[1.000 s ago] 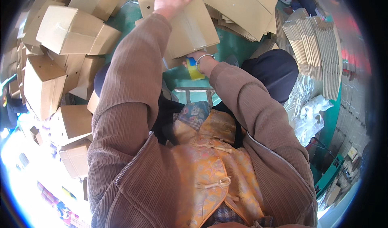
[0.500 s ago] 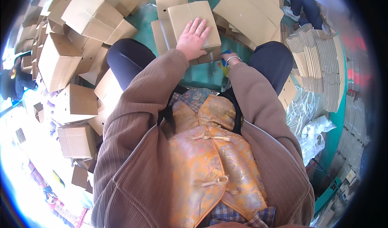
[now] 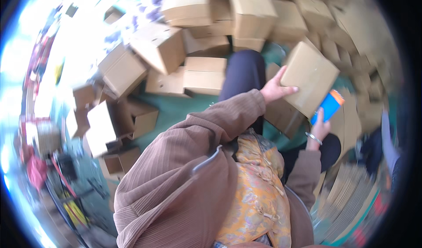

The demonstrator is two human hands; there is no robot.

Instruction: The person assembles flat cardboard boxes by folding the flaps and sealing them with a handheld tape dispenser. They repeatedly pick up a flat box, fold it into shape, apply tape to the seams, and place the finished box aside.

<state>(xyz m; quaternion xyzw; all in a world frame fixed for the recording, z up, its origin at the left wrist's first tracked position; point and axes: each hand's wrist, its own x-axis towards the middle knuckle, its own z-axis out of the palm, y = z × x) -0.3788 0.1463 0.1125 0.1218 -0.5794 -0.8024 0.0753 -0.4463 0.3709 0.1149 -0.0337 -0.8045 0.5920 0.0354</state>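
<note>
In front of me a brown cardboard box [image 3: 310,77] is tilted, its flat face up. My left hand [image 3: 277,89] is closed on the box's left edge, its thumb lying over the upper face. To the right, my right hand [image 3: 321,123] grips a blue hand tool with an orange end [image 3: 328,107], held against or very near the box's right side; its exact kind is unclear. Below the held box sits another cardboard box [image 3: 285,116], partly hidden by it.
Many cardboard boxes [image 3: 252,15] crowd the far side and the left. Flattened cardboard sheets [image 3: 347,195] are stacked at the lower right. Green floor [image 3: 169,112] shows between them. Another person's dark-clad leg [image 3: 371,151] is at the right.
My view has swung leftward. The left hand, earlier flat on a box, now grips a box's edge. My right hand has come up with the blue tool beside that box.
</note>
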